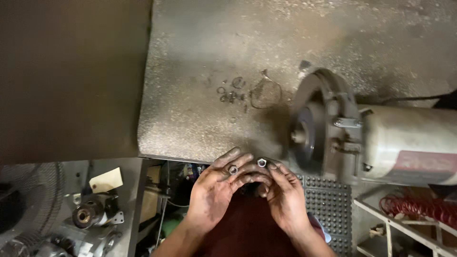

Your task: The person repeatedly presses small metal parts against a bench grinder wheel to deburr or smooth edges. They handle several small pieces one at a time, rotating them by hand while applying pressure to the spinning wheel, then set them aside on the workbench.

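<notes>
My two grease-blackened hands meet at the near edge of a rough grey workbench [200, 123]. My left hand [216, 190] lies palm up, and a small metal nut [233, 169] rests on its fingers. My right hand [283, 195] touches the left fingertips and pinches a second small nut [261, 163] at its fingertips. Just right of my hands, an electric motor [409, 143] lies on its side, its dark pulley end [307, 135] facing my hands.
Small washers and rings [231, 93] and a loop of thin wire [265, 93] lie mid-bench. A dark panel [71, 76] fills the left. Below the bench are a tagged motor part [93, 212], a studded black mat [328, 204] and a coiled red hose [419, 207].
</notes>
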